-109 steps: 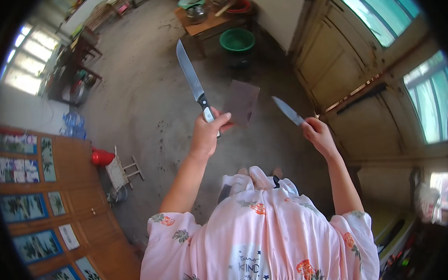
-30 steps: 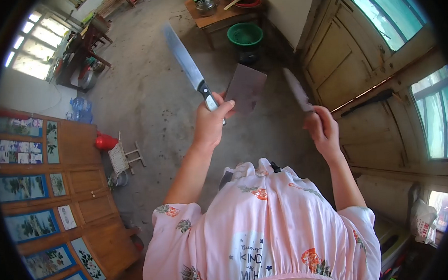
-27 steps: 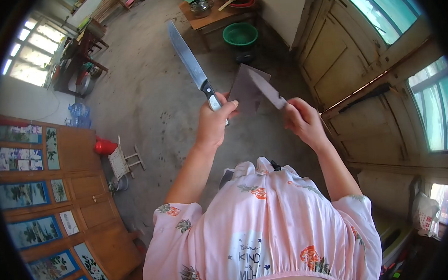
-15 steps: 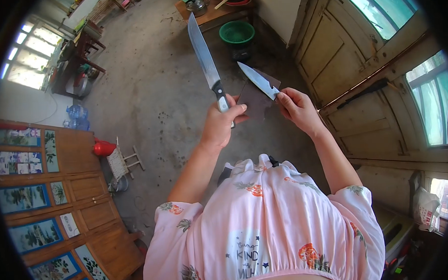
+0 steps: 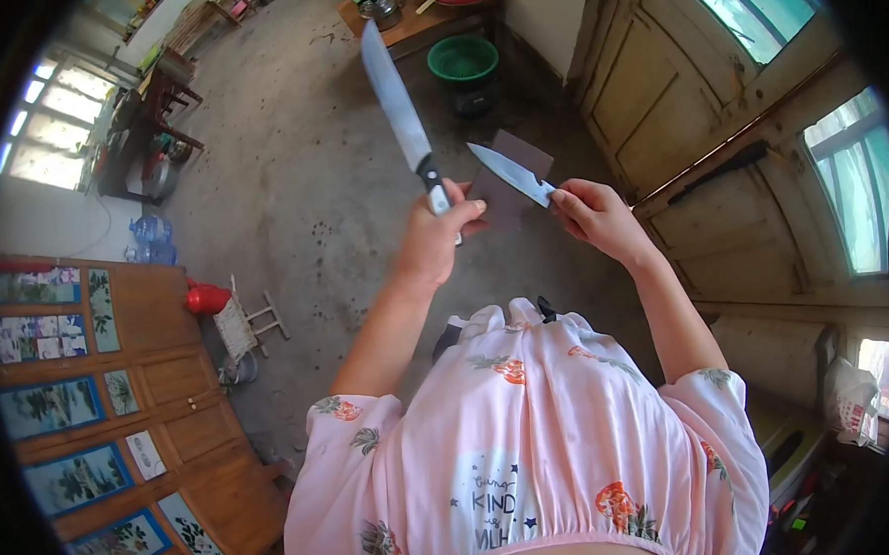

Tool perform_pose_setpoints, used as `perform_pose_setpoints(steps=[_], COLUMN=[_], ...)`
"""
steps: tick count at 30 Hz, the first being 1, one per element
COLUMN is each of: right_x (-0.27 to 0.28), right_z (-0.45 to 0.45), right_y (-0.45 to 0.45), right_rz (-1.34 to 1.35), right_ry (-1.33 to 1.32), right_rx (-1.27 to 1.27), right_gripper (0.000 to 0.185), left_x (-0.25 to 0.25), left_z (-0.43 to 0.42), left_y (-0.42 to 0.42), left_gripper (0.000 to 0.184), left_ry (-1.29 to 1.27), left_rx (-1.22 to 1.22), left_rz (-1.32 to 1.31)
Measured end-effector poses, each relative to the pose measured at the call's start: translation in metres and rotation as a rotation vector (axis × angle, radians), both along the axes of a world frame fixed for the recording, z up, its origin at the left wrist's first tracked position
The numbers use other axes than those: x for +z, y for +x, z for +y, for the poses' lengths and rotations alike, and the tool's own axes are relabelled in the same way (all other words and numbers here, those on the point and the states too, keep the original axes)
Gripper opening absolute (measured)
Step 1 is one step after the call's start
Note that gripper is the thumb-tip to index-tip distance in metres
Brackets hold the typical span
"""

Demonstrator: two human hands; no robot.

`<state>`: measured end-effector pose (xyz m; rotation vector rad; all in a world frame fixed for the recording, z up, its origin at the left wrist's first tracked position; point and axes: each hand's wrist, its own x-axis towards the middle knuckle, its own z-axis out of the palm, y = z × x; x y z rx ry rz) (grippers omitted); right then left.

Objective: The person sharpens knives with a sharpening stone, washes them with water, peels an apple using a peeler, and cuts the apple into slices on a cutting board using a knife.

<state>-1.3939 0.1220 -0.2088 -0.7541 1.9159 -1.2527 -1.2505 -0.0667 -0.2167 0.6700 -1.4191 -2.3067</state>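
Note:
My left hand (image 5: 433, 240) is closed around the black-and-white handle of a long kitchen knife (image 5: 395, 96), whose blade points up and away from me. A dark brown sheet (image 5: 509, 189), perhaps sandpaper, sits by the fingers of that hand and seems pinched there too; its lower part blends into the floor. My right hand (image 5: 597, 221) pinches the rear end of a smaller knife (image 5: 505, 169) with a notch near its base. That blade lies across the front of the brown sheet, tip toward the upper left; whether it touches the sheet I cannot tell.
Ahead stands a wooden table (image 5: 416, 33) with pots and bowls, and a green basin (image 5: 463, 60) in front of it. A wooden cabinet (image 5: 176, 378) and a small stool (image 5: 240, 321) are on the left. Panelled doors (image 5: 655, 100) line the right side.
The smaller knife has shifted slightly down and turned a little against the brown sheet. The long knife's tip has moved slightly left, and the view has shifted a little.

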Motion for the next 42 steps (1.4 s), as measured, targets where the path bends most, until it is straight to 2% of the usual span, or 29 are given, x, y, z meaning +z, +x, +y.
perform_pose_setpoints(steps=[5,8,11,14,15,18,19,22,23,27,31,34,38,42], right_x=[0.003,0.007,-0.003,0.008,0.014,0.010,0.008,0.007,0.010,0.010,0.006,-0.005,-0.003,-0.015], right_z=[0.008,-0.003,0.000,0.008,0.006,-0.011,-0.006,0.006,0.004,-0.011,0.019,0.018,-0.019,-0.022], right_y=[-0.005,-0.003,-0.007,-0.008,-0.008,-0.006,-0.008,-0.014,-0.013,-0.015,-0.025,-0.018,0.013,0.017], right_rz=[-0.002,0.024,0.090,-0.010,0.048,0.025,0.085,-0.028,0.039,-0.013,0.030,0.312,0.985,1.099], right_ry=[0.038,-0.012,-0.046,0.067,0.109,-0.027,-0.009,0.086,0.079,0.012,0.075,-0.189,-0.179,-0.145], right_rx=[-0.008,-0.013,0.019,-0.018,0.011,0.024,0.046,0.022,0.041,0.082,-0.107,-0.297,-0.057,-0.029], right_gripper=[0.029,0.029,0.029,0.029,0.029,0.028,0.029,0.029,0.030,0.029,0.023,0.022,0.047,0.047], left_x=[0.003,0.007,0.003,0.003,-0.002,0.003,-0.002,0.004,0.002,0.008,-0.006,-0.008,-0.003,-0.011], left_z=[-0.016,0.002,-0.009,-0.017,-0.011,0.000,-0.008,-0.018,-0.011,-0.004,-0.032,-0.030,-0.014,-0.026], left_y=[0.004,-0.003,0.000,0.003,0.000,-0.003,-0.001,0.001,-0.001,-0.004,0.007,0.005,-0.008,-0.004], left_gripper=[0.016,0.015,0.016,0.016,0.016,0.018,0.018,0.017,0.017,0.018,0.018,0.017,0.017,0.017], left_ry=[-0.040,-0.055,-0.063,-0.046,-0.042,-0.029,-0.034,-0.002,0.001,-0.014,-0.032,-0.038,0.013,0.079], left_rx=[0.042,0.014,0.025,0.039,0.030,-0.020,-0.002,0.009,0.010,0.009,0.083,0.099,0.079,0.099], left_rz=[0.054,-0.035,0.032,0.044,0.025,0.016,0.025,0.049,0.030,0.041,0.008,-0.060,-0.062,0.018])
